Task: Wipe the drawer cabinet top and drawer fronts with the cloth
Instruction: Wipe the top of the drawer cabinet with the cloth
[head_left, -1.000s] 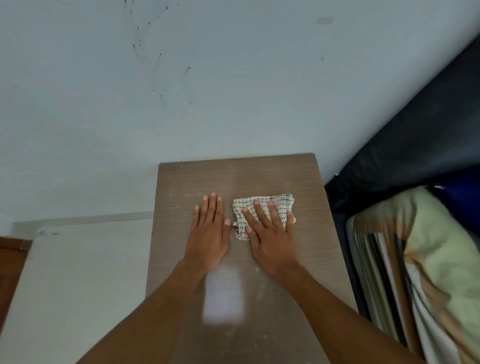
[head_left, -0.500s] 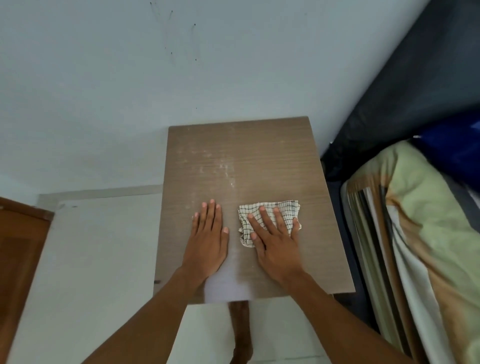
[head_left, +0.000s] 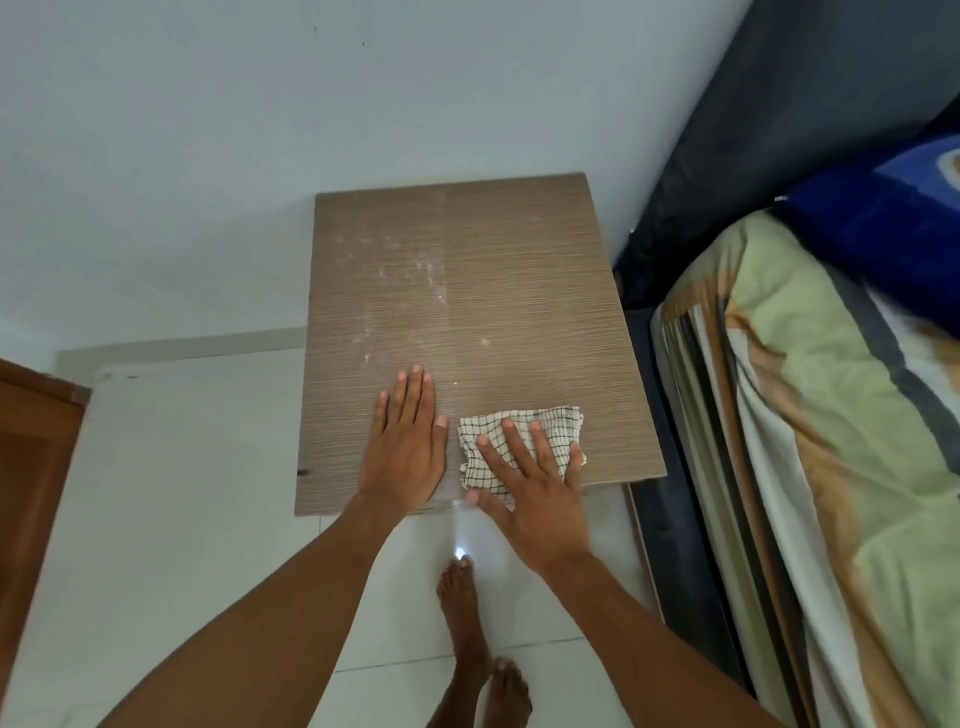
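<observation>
Both hands have slid back toward the person since a moment ago, and the cloth has come with them, from the middle of the cabinet top down to its near edge; more of the far surface now lies bare beyond the fingertips, and bare feet (head_left: 475, 639) show on the white floor (head_left: 171, 519) below.

Farthest left of the hands, a brown wooden panel (head_left: 31, 467) stands at the edge of view; the left hand (head_left: 405, 447) lies flat and open on the cabinet top (head_left: 519, 291), fingers together and pointing away, holding nothing, seemingly just bracing; just to its right, close but not quite touching, the checked cloth (head_left: 519, 436) sits bunched under the right hand (head_left: 535, 493), which is spread wide and pressing down on it, palm already hanging over the near edge; well to the right of that hand a bed (head_left: 810, 415) with a striped cover runs alongside the cabinet.

By my reckoning this is the top-wiping step, at the end of a pull stroke; pale dusty smears remain ahead of the left hand's fingertips, toward the wall, so the top is not finished; the strip ahead of the right hand looks cleaner.

Next, I'd say, the right hand needs to push the cloth forward and leftward over those smears, keeping flat pressure; the left hand would have to lift or shift aside so its patch gets wiped too; the drawer fronts are out of sight below the edge, and I judge them not yet done.
</observation>
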